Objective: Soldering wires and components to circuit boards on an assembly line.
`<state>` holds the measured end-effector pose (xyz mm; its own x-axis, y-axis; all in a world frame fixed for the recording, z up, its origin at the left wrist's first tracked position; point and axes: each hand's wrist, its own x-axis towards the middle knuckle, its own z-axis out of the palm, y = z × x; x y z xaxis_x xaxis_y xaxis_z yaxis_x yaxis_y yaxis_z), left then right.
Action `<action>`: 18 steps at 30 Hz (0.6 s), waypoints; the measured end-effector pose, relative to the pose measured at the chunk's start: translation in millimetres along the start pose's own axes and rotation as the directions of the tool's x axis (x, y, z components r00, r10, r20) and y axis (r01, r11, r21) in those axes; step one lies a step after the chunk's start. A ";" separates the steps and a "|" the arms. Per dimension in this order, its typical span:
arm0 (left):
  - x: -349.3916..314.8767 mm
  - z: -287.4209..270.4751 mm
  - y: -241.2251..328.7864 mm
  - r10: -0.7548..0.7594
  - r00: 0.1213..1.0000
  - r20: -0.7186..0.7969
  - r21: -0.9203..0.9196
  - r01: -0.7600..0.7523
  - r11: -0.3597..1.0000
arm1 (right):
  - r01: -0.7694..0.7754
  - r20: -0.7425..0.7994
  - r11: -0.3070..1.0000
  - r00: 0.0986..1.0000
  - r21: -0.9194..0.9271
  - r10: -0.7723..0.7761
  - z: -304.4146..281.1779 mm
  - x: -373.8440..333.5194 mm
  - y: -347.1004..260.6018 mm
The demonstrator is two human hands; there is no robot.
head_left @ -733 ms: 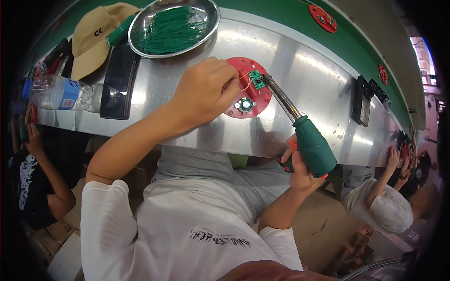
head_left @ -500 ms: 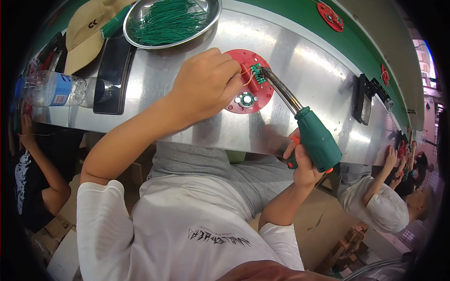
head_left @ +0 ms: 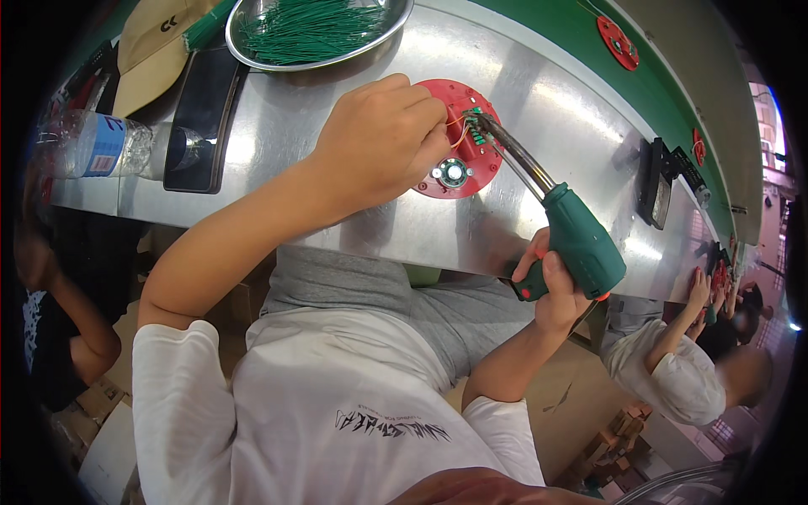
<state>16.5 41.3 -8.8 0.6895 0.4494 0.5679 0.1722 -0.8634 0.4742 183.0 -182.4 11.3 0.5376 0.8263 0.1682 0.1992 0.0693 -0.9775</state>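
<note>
Work is apparently being done mid-joint: thin wires (head_left: 459,135) are already being routed to the small green circuit board (head_left: 480,135) on the red disc (head_left: 476,183), while the tip of the green soldering gun (head_left: 583,242) is being held at the board's far end. Finished joints can't be told apart at this size; the contact under the tip is presumably being left to complete. A round silver part (head_left: 452,172) is already being carried on the disc's near side.

The disc is being supported flat on the metal bench (head_left: 555,139), mid-scene, between both hands. The gun's handle is being gripped by the right hand (head_left: 555,290), fingers wrapped round it, near the bench's near edge; the barrel is being angled far and left.

The left hand (head_left: 387,139) is being held over the disc's left edge, fingers curled nearly closed beside the wires; pads are being hidden, so whether anything is being pinched can't be told. The left elbow is being kept bent outward, forearm being reached across from near left. Far left, green wire pieces (head_left: 311,32) are being held in a steel bowl (head_left: 337,62).
</note>
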 end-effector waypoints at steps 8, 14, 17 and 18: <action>0.0 5.9 -4.0 0.017 0.998 -0.065 0.020 -0.015 1.000 | 0.313 -0.119 0.946 0.939 -0.081 -0.321 -18.4 11.4 -31.8; 2.1 3.7 -4.5 0.029 0.998 -0.047 0.033 -0.028 0.999 | 0.390 -0.083 0.905 0.909 -0.169 -0.408 -38.2 43.7 -60.9; 3.2 -4.9 -0.1 0.027 0.999 0.031 0.025 -0.027 0.999 | 0.297 -0.062 0.950 0.951 -0.099 -0.304 -45.9 52.8 -49.4; 3.3 -11.0 -2.0 0.029 0.995 0.096 0.010 -0.030 0.999 | 0.265 -0.099 0.964 0.959 -0.022 -0.266 -42.0 51.5 -40.1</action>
<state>10.7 47.1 -0.5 0.7586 0.4002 0.5141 0.1586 -0.8788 0.4501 237.1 -166.1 64.5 0.5438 0.7184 0.4338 0.3522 0.2738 -0.8950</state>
